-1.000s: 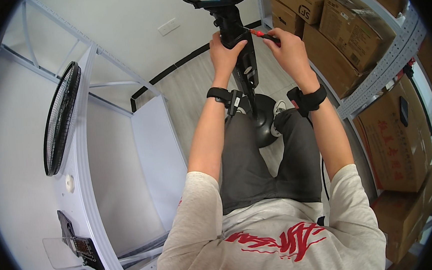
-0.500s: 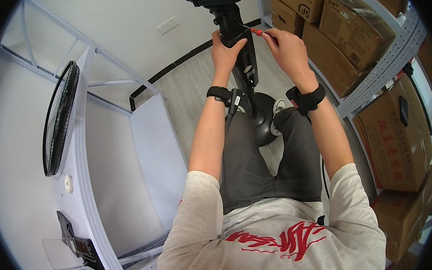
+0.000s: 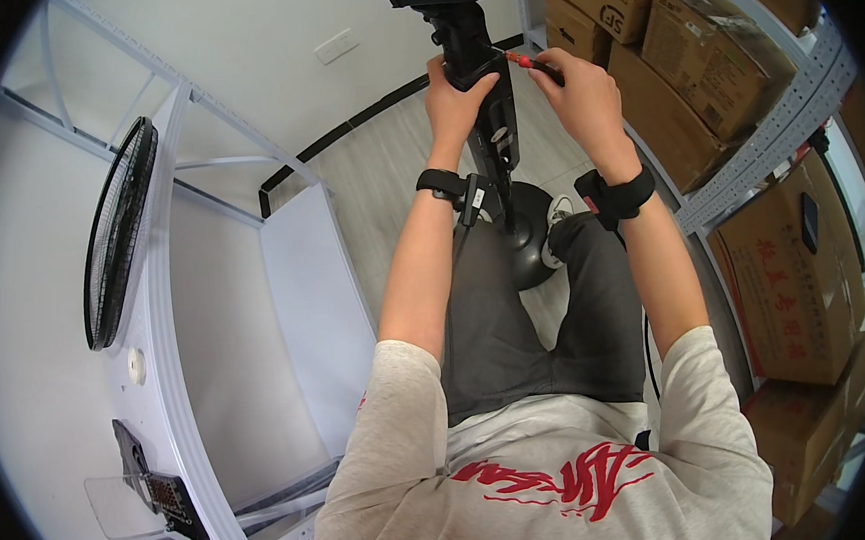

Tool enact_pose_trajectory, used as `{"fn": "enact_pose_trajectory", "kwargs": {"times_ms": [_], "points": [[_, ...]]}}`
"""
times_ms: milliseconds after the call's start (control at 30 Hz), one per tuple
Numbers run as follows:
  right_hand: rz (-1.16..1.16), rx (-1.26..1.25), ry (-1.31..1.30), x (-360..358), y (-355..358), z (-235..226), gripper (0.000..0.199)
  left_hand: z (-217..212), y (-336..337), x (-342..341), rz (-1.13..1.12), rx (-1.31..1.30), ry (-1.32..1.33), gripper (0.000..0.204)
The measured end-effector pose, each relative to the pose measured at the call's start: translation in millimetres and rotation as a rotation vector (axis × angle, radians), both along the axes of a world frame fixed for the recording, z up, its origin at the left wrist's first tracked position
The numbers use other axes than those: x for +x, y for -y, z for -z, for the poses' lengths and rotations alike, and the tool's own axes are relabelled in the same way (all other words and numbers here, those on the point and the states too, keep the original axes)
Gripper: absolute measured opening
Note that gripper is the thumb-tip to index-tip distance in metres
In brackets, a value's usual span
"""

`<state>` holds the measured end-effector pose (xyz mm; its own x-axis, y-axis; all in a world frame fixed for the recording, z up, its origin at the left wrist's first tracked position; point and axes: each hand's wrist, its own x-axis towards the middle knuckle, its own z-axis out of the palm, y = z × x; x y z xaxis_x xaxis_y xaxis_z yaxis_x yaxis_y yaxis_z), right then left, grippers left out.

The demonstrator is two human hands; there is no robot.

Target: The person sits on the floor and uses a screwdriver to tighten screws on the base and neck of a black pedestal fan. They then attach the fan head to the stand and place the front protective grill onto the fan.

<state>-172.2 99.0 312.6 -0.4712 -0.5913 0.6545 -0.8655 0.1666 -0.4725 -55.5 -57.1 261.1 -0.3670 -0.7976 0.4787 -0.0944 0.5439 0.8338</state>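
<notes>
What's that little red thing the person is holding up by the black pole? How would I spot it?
Find the black fan stand rising between the person's knees. The left hand grips its column; the right hand holds a screwdriver against it. Its red handle is the only bright red there.

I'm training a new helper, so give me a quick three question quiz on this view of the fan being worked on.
1. True or false: the left hand grasps the black fan column.
2. Which hand holds the red-handled screwdriver? A) left B) right C) neither
3. Fill in: the round black fan grille leans on the white shelving to the person's ____.

Key
1. True.
2. B, the right hand holds it with the tip toward the column.
3. Left; the cardboard boxes are on the right.
</notes>
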Motion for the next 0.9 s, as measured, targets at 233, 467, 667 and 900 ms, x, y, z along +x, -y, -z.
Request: {"fn": "enact_pose_trajectory", "kwargs": {"times_ms": [233, 467, 667, 900], "points": [[-0.107, 0.191, 0.559, -3.9, 1.5, -20.9, 0.030, -1.1, -0.2, -0.8, -0.009, 0.005, -0.007, 0.073], [0.010, 0.043, 0.170, 10.9, -20.8, -10.9, 0.029, -1.9, -0.9, 0.7, -0.017, 0.005, -0.007, 0.072], [-0.095, -0.036, 0.135, 29.4, -35.4, -8.6, 0.021, -0.7, -1.8, -1.5, -0.031, 0.015, 0.015, 0.071], [-0.094, -0.064, 0.053, 37.5, -15.7, -3.4, 0.020, -6.0, -6.2, -1.0, -0.052, -0.003, 0.012, 0.068]]}}
